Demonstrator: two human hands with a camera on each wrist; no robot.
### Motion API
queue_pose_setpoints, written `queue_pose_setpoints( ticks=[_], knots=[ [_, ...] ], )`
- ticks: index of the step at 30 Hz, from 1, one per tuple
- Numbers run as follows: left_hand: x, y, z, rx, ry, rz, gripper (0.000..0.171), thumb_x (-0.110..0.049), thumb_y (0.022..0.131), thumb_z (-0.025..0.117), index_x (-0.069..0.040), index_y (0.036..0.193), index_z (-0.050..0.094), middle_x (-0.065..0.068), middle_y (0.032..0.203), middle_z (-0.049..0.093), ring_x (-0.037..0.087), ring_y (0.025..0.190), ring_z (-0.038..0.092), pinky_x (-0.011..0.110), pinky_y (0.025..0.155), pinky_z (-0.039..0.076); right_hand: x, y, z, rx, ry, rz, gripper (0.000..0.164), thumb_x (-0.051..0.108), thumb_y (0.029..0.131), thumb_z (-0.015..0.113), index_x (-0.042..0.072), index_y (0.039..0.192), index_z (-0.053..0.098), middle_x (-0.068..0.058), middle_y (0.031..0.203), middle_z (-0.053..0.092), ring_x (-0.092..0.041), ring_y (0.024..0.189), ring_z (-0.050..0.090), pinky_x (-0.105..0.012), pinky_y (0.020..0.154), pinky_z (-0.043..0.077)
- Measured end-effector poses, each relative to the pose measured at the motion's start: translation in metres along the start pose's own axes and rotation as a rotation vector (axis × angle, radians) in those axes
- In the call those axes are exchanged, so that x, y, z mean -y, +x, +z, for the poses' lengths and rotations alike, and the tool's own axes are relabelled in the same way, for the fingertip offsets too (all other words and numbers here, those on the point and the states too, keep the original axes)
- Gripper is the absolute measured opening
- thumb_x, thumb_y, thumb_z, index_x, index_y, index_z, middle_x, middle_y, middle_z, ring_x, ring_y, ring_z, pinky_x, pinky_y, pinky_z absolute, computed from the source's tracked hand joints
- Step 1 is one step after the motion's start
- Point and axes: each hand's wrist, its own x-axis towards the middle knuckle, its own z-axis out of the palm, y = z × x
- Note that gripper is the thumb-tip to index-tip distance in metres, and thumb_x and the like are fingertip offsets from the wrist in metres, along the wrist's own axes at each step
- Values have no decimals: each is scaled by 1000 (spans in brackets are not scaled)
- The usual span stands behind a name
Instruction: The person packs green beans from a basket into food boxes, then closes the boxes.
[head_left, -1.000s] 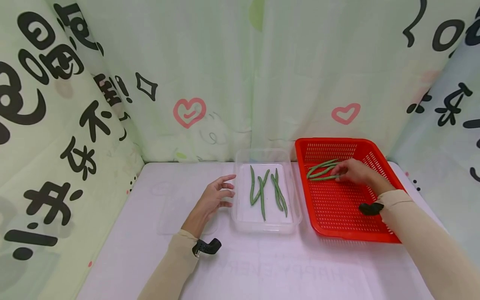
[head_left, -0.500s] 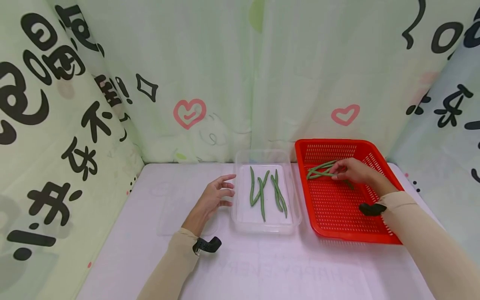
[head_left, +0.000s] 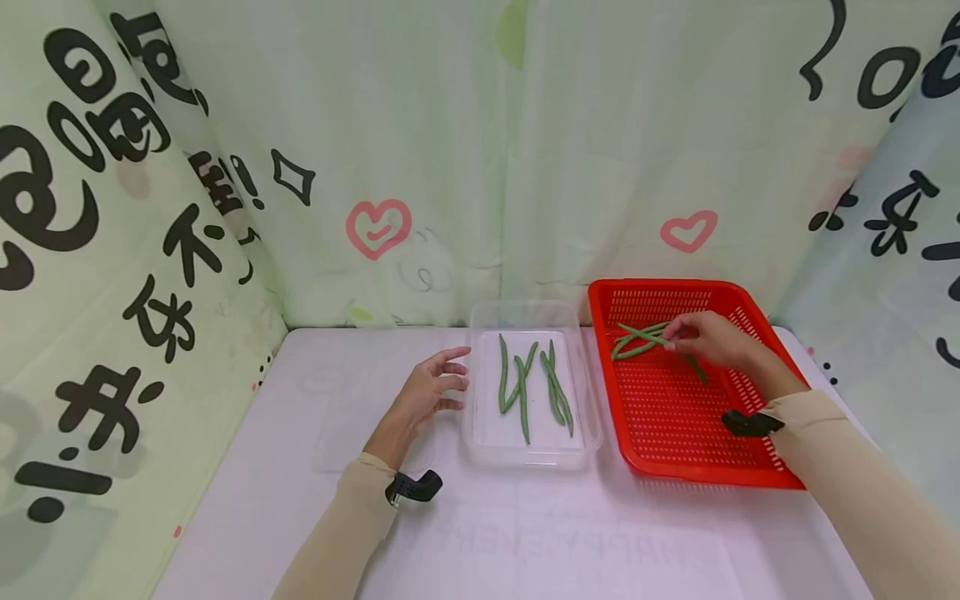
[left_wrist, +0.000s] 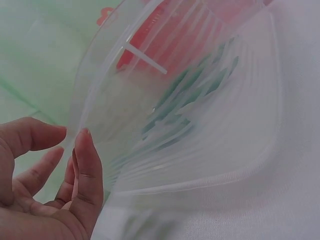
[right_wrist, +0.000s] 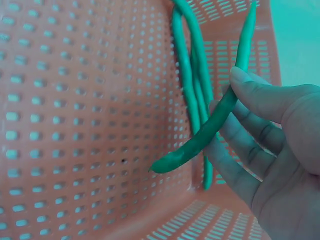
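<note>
Inside the red basket (head_left: pixel 697 433), my right hand (head_left: pixel 708 340) pinches one green bean (right_wrist: pixel 187 152) between thumb and fingers. The bean slants across the grip, both ends free, as the right wrist view shows. Several more green beans (right_wrist: pixel 190 85) lie behind it in the basket. My left hand (head_left: pixel 426 396) is at the left side of a clear plastic container (head_left: pixel 487 456), fingers spread and slightly bent beside its wall. Whether the fingertips touch the rim, I cannot tell. Several green beans (head_left: pixel 523 400) lie in the container, some crossing each other.
The basket stands to the right of the container on a white-covered table (head_left: pixel 480 533). A faint clear flat piece (head_left: pixel 348 417), perhaps a lid, lies left of the container. Printed curtains (head_left: pixel 450 167) hang close behind and at both sides.
My right hand has separated one bean from the others and raised it slightly; the bean has turned to slant across the hand. My left hand stays where it was.
</note>
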Motion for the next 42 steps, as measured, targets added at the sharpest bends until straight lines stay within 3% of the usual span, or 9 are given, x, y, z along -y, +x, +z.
queue_pose_setpoints(
  ticks=[5,10,15,27,33,38,42],
  knots=[
    [-1,1,-1,0,7,5,55,1,93,64,-13,146,56,13,117,56,25,92,62,28,64,59,10,-2,-4,-15,36,22,26,7,98,66,-6,120,66,-24,111,68,-31,94,62,-25,76,57],
    [-1,4,0,9,12,6,55,1,94,63,-13,147,55,15,119,56,24,92,62,28,64,59,22,-4,-6,-25,85,47,31,9,99,64,-6,126,64,-24,114,68,-35,98,66,-36,82,61],
    [-1,6,0,4,14,3,55,1,94,63,-15,146,56,14,118,56,25,93,62,28,64,59,38,-7,-8,-24,118,33,32,12,100,64,-5,128,64,-20,113,69,-27,94,68,-44,85,61],
    [-2,4,0,2,24,-2,54,1,95,63,-15,146,56,12,117,56,21,89,62,29,65,60,73,-14,-5,-34,313,20,47,25,98,69,-2,134,57,-24,122,62,-18,94,70,-32,80,61],
    [-2,5,0,-2,14,4,53,1,95,64,-17,144,59,10,115,56,18,87,62,28,64,60,91,-14,2,-22,444,27,48,25,98,69,-1,136,54,-12,116,67,-15,93,71,-37,86,61],
    [0,5,0,-2,13,3,52,0,94,64,-16,143,59,9,113,56,20,87,62,28,63,60,108,-14,9,25,530,45,48,20,100,65,-6,138,49,-10,111,69,-21,96,73,-43,90,59],
    [-1,4,0,4,16,-2,54,0,94,64,-13,146,56,9,114,57,23,89,62,28,64,60,119,-15,14,34,543,58,47,19,101,64,-6,138,50,-13,114,67,-28,102,70,-39,89,60]
  ],
)
